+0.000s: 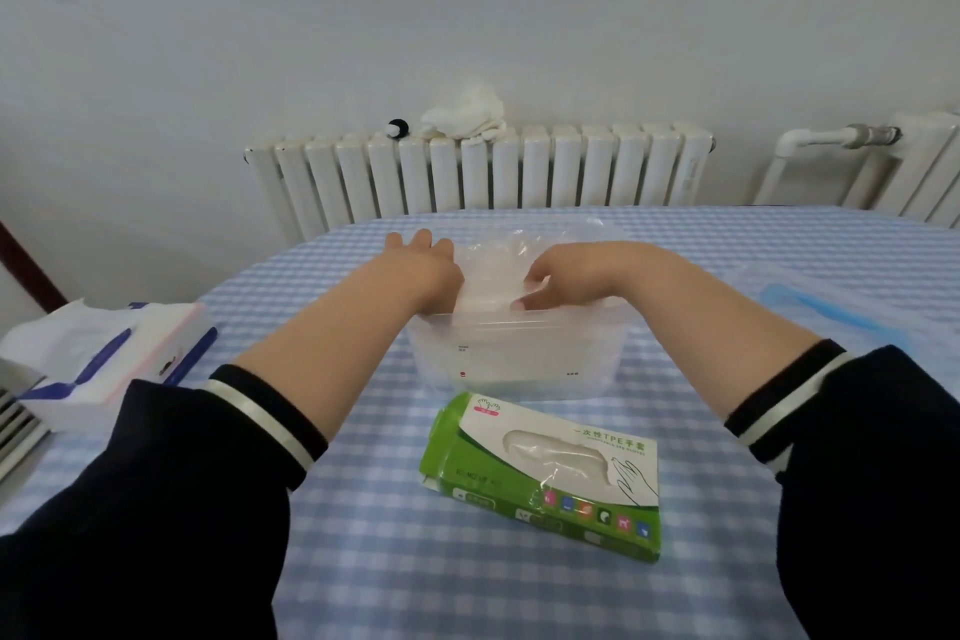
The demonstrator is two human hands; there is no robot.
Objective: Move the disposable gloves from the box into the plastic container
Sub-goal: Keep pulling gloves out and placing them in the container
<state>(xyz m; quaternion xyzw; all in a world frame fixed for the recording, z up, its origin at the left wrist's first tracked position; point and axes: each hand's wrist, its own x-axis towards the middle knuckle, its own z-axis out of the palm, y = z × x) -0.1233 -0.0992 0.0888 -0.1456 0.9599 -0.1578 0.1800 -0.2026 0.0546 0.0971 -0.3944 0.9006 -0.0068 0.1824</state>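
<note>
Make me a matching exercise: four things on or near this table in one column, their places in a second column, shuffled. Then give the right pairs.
Things:
1. glove box
2. plastic container
3. tissue pack
4. white cloth

Places:
A. on top of the radiator
B. at the left edge of the table
C. nearest the camera, lying flat on the checked cloth
D. mid-table, with both hands at its opening

Pairs: 1-C, 2-D, 3-B, 4-A
</note>
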